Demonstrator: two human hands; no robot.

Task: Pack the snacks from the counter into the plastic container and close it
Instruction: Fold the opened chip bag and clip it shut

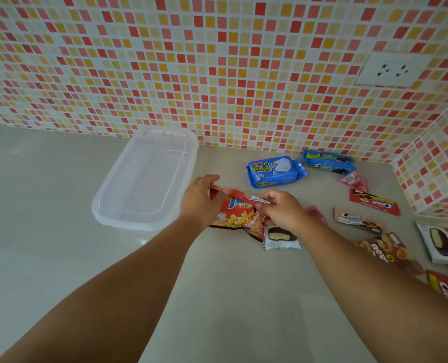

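Head view. Left hand and right hand, fingers curled, pinching the top edge of a crumpled red potato-snack bag lying on the pale grey counter. Just left of the bag: clear rectangular plastic container, open. To the right, scattered: blue wafer packet, blue cream-cookie packet, white chocolate-pie wrapper, red cookie packet.

Red chip bag: you can read "POTATO", upside down.
Tan wrapper: "Cream-O".
Brown pack: you see only "nee".
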